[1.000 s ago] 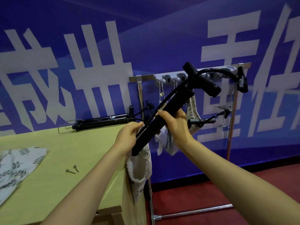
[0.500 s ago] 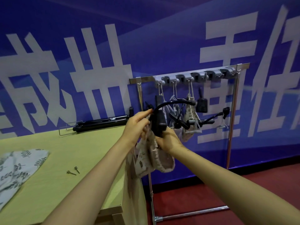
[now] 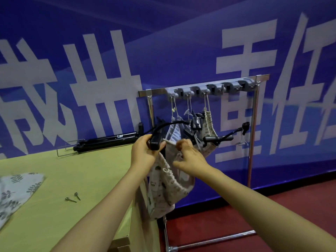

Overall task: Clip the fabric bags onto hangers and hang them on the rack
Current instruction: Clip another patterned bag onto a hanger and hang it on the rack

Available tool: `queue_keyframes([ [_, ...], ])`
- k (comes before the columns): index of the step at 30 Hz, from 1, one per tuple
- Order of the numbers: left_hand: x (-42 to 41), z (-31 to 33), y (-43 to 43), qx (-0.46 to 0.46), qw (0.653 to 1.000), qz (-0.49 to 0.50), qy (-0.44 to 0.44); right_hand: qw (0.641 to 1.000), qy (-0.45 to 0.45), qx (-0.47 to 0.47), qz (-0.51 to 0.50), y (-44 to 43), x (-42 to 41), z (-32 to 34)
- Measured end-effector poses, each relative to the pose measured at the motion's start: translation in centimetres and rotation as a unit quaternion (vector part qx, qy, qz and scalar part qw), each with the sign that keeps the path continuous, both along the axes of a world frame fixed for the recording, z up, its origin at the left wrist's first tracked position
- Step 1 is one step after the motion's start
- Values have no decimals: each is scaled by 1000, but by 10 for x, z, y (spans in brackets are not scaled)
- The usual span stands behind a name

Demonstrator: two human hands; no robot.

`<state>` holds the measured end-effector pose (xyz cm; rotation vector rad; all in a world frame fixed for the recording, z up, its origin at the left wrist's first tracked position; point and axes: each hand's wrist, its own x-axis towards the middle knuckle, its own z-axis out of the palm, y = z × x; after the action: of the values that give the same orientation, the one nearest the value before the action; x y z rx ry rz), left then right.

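Note:
My left hand [image 3: 144,151] grips the end of a black clip hanger [image 3: 156,142], whose curved hook arcs up to the right. My right hand [image 3: 187,157] pinches the top edge of a cream patterned fabric bag [image 3: 167,190] just right of the hanger's clip; the bag hangs down past the table's corner. Behind them stands a metal rack [image 3: 254,110] with a row of grey hooks [image 3: 209,88]. Several fabric bags [image 3: 208,122] hang from those hooks by cords, and another black hanger [image 3: 221,138] sticks out among them.
A green table [image 3: 72,179] fills the lower left. On it lie a leaf-print fabric bag [image 3: 16,190], two small metal screws [image 3: 72,198] and a stack of black hangers [image 3: 107,140] by the wall. A blue banner wall stands behind; red floor lies at the right.
The long black hanger, held up slanted towards the rack a second ago, has come down in front of me. My right hand left the hanger and now pinches the bag's top edge.

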<state>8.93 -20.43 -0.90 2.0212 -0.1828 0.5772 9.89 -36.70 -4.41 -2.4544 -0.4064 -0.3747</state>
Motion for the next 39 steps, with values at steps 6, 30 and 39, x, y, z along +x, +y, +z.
queue_keyframes([
  [6, -2, 8, 1, -32, 998, 30, -41, 993, -34, -15, -109, -7, 17, -21],
  [30, -4, -22, 5, -24, 999, 17, 18, 816, 137, 561, 4, -44, 7, 22],
  [39, -16, -29, 13, 167, 941, -211, 203, 802, 138, 581, -33, -50, 21, 20],
])
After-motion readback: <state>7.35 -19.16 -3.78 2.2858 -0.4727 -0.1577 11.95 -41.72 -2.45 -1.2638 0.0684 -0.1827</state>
